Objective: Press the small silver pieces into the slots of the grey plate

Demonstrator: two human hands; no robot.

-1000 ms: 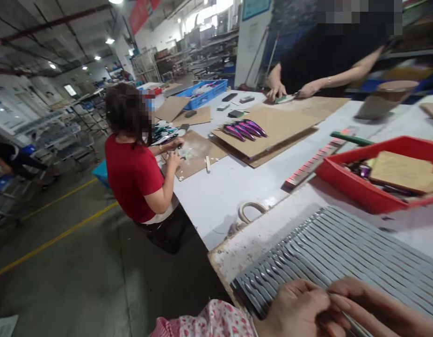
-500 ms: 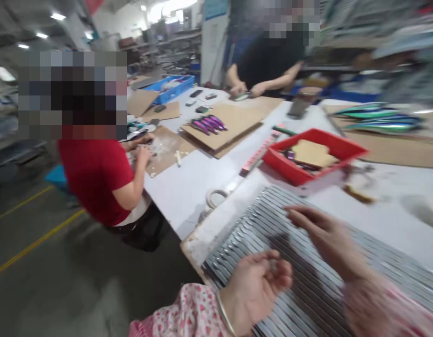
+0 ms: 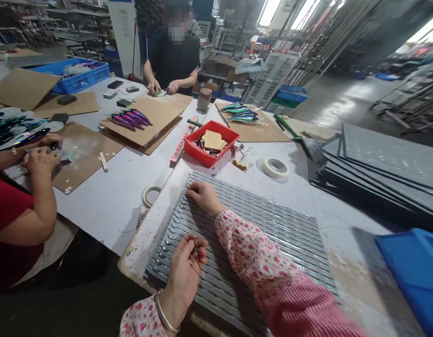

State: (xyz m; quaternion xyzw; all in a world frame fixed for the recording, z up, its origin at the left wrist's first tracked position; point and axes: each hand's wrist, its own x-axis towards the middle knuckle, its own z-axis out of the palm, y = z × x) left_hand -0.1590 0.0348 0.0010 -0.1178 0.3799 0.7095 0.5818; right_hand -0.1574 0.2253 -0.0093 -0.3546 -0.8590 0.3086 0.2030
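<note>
- Tray of grey moulded plastic with long parallel grooves [image 3: 290, 231] lies flat on the near corner of the white worktable [image 3: 125, 192], directly in front of the person.
- Over the near-left part of the tray, the left hand [image 3: 184, 274] pinches a small dark piece [image 3: 195, 246] between thumb and fingertips. The grip is closed tight on it, and the piece is too small to tell what it is.
- The right hand [image 3: 203, 194] rests palm down on the far-left edge of the tray, fingers lightly bent, with nothing in it.
- In my judgement the work goes well if the right hand presses the tray so it cannot slide. The left hand should hold its pinch low, close above the grooves, because so small a piece is easy to lose.
- The left wrist is bent inward and wears a metal bangle [image 3: 163, 316]. The right forearm, in a pink flowered sleeve [image 3: 258, 252], crosses the tray diagonally.
- Beyond the tray stand a red plastic bin [image 3: 202, 158] and a roll of white tape [image 3: 274, 167]. A stack of similar grey trays [image 3: 378, 173] lies to the right.
- At the left, a co-worker's hands [image 3: 39, 161] work separately.
</note>
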